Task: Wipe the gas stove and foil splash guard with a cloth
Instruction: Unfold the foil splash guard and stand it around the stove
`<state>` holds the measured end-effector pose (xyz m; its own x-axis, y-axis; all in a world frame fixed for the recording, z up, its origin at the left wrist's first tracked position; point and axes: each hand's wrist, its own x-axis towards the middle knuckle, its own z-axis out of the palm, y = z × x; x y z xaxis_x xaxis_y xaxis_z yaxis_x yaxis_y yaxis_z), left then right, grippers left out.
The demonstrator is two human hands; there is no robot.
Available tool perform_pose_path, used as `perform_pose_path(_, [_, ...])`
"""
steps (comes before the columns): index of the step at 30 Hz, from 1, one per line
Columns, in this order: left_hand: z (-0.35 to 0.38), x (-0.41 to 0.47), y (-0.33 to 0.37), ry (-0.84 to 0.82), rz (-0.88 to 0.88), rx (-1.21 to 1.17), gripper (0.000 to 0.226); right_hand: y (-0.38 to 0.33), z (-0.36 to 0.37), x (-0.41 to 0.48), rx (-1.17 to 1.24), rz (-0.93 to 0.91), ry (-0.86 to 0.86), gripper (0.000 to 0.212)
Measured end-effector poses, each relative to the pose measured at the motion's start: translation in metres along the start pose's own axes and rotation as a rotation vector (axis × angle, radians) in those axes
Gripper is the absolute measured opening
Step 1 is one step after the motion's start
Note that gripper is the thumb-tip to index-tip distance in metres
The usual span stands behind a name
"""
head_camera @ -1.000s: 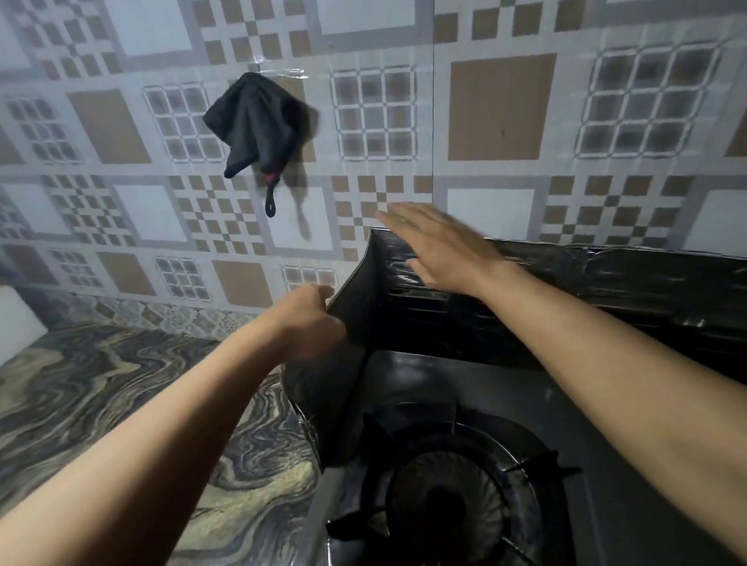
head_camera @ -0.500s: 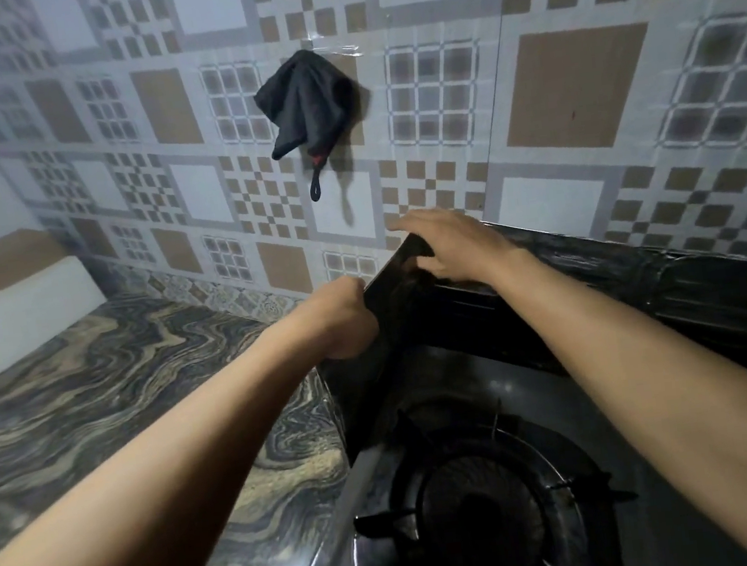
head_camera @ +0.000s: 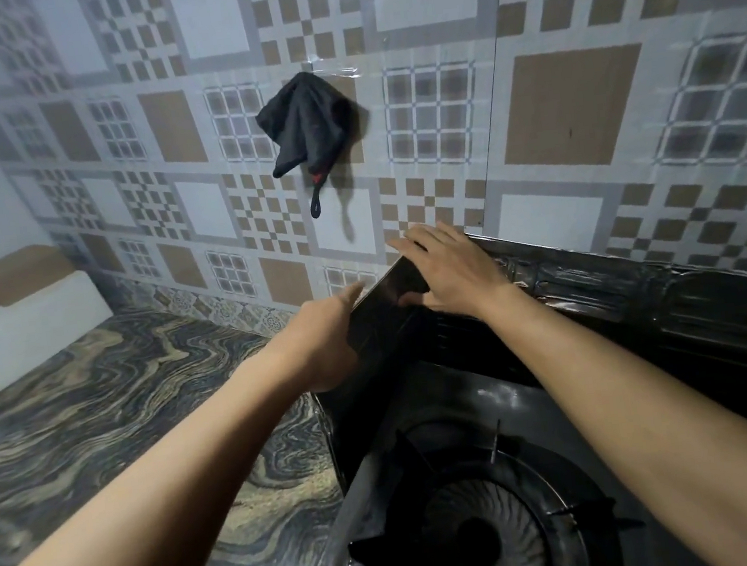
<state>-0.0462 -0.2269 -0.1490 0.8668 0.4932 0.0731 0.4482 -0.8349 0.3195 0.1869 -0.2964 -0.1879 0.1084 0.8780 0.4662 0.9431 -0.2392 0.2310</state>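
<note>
A dark foil splash guard (head_camera: 597, 299) stands around the back and left side of a black gas stove (head_camera: 461, 417). My left hand (head_camera: 322, 340) grips the guard's left panel from outside, thumb along its top edge. My right hand (head_camera: 449, 269) lies flat on the guard's back left corner, fingers spread over the top edge. A dark cloth (head_camera: 304, 123) hangs on the tiled wall above the hands, untouched. The stove's burner with its pan supports (head_camera: 479, 536) lies below my forearms.
A marbled countertop (head_camera: 100, 430) spreads to the left of the stove. A white block (head_camera: 28, 331) with a brown top sits at the counter's far left. The patterned tile wall (head_camera: 575, 111) rises right behind the guard.
My right hand has flattened, fingers reaching further over the guard's corner. The left hand has shifted up along the left panel's edge. The camera has tilted slightly.
</note>
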Motion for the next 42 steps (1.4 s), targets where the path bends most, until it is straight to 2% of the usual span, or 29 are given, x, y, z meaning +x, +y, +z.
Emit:
perform_pose_path(1, [0.000,-0.001,0.000,-0.005,0.030,0.003,0.085,-0.001,0.002,0.002,0.014,-0.002,0.003,0.088])
perform_pose_path(3, [-0.001,-0.003,0.000,0.013,0.076,-0.011,0.094,-0.002,0.004,0.005,0.049,-0.008,0.008,0.090])
perform_pose_path(11, [0.003,-0.004,0.006,0.096,0.170,-0.080,0.088,-0.001,0.009,0.000,0.023,-0.007,0.014,0.091])
perform_pose_path(13, [0.003,0.000,0.006,0.072,0.135,-0.041,0.091,-0.003,0.006,0.000,0.043,0.002,-0.017,0.101])
perform_pose_path(16, [0.001,0.008,0.006,-0.055,0.057,0.004,0.100,-0.002,-0.002,-0.009,0.053,0.018,-0.033,0.108])
perform_pose_path(19, [-0.005,0.022,0.012,-0.171,-0.023,0.033,0.109,0.008,-0.013,-0.040,0.065,0.061,0.064,0.091])
perform_pose_path(22, [-0.009,0.042,0.021,-0.128,-0.033,0.061,0.106,0.023,-0.016,-0.076,-0.117,-0.019,0.097,0.071])
perform_pose_path(24, [-0.007,0.052,0.028,-0.144,-0.008,0.002,0.103,0.031,-0.015,-0.091,-0.261,-0.030,-0.006,0.073])
perform_pose_path(27, [-0.003,0.058,0.032,-0.193,0.010,0.012,0.100,0.039,-0.008,-0.093,-0.374,0.045,-0.210,0.082])
perform_pose_path(29, [-0.002,0.059,0.032,-0.201,0.010,0.026,0.100,0.041,-0.001,-0.086,-0.418,0.087,-0.262,0.088])
perform_pose_path(34, [-0.001,0.064,0.027,-0.201,0.017,-0.031,0.105,0.037,0.015,-0.061,-0.444,0.043,-0.199,0.064])
perform_pose_path(42, [0.006,0.075,0.020,-0.109,0.000,-0.043,0.104,0.034,0.025,-0.055,-0.469,0.025,-0.105,0.061])
